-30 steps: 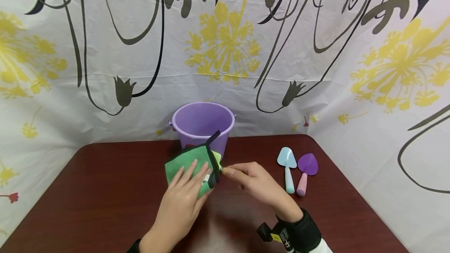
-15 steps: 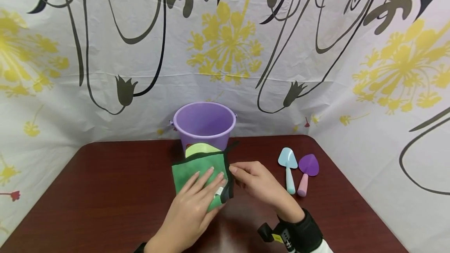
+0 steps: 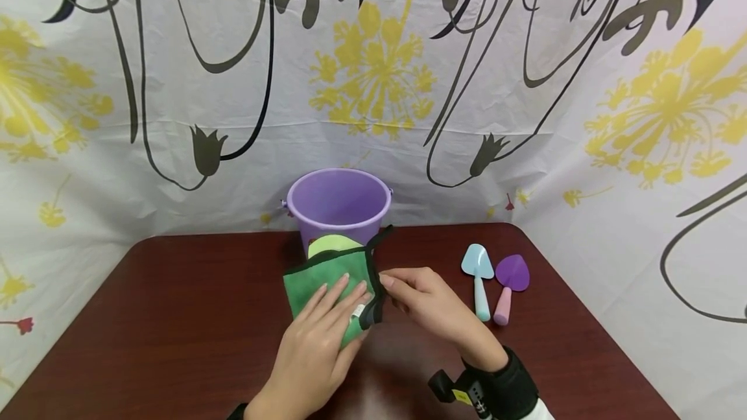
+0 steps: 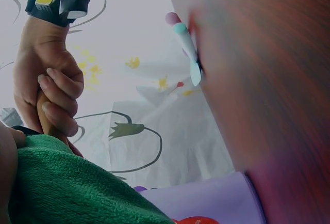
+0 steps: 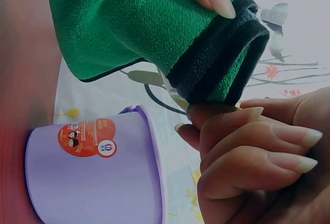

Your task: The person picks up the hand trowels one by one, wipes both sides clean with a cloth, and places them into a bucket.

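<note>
A green cloth (image 3: 327,277) with dark edging is folded around a small shovel, whose lime-green blade (image 3: 334,244) sticks out beyond the cloth's far edge. My left hand (image 3: 315,342) holds the cloth, its fingers laid across the top and its thumb underneath. Gripping the shovel's brown handle (image 4: 45,118) is my right hand (image 3: 428,303), with its fingers curled. Most of the handle is hidden in that hand. In the right wrist view, the cloth's folded edge (image 5: 221,59) lies right at the right hand's fingertips.
Behind the cloth stands a purple bucket (image 3: 306,219) with a red sticker (image 5: 87,139). A light-blue trowel (image 3: 478,277) and a purple trowel with a pink handle (image 3: 512,274) lie on the right of the dark red table (image 3: 175,316). A patterned curtain (image 3: 233,109) hangs behind.
The left hand and cloth have moved right and slightly nearer along the shovel, baring the blade's tip. In the last half second they shifted slightly back left. The right hand has barely moved.
</note>
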Tool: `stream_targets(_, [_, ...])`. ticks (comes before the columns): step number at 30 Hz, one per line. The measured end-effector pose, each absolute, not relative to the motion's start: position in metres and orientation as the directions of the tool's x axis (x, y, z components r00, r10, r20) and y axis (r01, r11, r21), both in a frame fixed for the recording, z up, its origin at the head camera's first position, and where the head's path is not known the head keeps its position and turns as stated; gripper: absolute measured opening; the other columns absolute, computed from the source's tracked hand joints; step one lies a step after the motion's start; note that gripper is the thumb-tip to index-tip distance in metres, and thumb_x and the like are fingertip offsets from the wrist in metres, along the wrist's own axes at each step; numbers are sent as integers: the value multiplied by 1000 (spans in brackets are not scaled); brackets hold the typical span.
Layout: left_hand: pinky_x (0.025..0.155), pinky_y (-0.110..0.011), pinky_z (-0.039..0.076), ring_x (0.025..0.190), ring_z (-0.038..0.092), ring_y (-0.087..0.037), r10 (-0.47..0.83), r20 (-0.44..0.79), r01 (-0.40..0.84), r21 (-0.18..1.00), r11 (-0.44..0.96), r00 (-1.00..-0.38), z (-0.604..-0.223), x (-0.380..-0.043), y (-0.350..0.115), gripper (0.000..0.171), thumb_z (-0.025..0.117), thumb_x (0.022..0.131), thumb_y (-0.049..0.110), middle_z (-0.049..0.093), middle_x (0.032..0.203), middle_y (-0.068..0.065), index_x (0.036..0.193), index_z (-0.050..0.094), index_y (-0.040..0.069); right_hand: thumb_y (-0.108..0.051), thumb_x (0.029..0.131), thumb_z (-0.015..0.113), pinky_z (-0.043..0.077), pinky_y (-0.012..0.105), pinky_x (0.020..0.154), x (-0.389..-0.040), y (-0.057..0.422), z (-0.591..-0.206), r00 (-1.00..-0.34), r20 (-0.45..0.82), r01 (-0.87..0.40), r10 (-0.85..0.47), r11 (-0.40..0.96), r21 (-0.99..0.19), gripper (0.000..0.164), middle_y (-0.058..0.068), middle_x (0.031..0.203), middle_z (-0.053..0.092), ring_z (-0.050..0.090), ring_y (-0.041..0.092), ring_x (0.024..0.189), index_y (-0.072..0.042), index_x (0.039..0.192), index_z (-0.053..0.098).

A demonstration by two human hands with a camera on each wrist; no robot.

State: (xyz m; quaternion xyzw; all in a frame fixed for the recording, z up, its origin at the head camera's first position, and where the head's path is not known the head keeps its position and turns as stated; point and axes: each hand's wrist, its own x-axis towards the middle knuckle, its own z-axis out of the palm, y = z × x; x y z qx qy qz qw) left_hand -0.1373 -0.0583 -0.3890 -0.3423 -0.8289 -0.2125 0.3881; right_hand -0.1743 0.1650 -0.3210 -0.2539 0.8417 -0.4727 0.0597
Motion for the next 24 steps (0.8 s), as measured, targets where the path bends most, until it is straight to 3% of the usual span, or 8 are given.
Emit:
stream_targets(7, [129, -24, 17, 138, 55, -26, 376, 800, 733, 112, 671, -467, -389, -139, -59, 44, 49, 107, 40, 62, 144, 0, 139, 61, 12, -33, 109, 45, 37, 24, 48, -174, 164, -322, -860, 140, -377, -490, 426, -823, 33, -2, 60, 42, 38, 6, 50, -17, 117, 73])
stream_targets(14, [128, -24, 19, 136, 56, -27, 358, 811, 737, 126, 664, -462, -388, -140, -59, 41, 51, 107, 37, 63, 142, 0, 139, 62, 13, -34, 109, 45, 37, 24, 48, -174, 163, -322, -860, 141, -378, -490, 427, -821, 33, -2, 59, 41, 38, 6, 50, -18, 118, 73])
stream_targets(24, [127, -25, 24, 136, 57, -27, 306, 806, 693, 169, 701, -507, -388, -146, -65, 40, 49, 107, 39, 63, 142, 0, 135, 64, 15, -36, 108, 47, 42, 23, 53, -175, 159, -323, -872, 135, -376, -471, 467, -800, 32, -3, 63, 45, 42, 5, 54, -21, 118, 74])
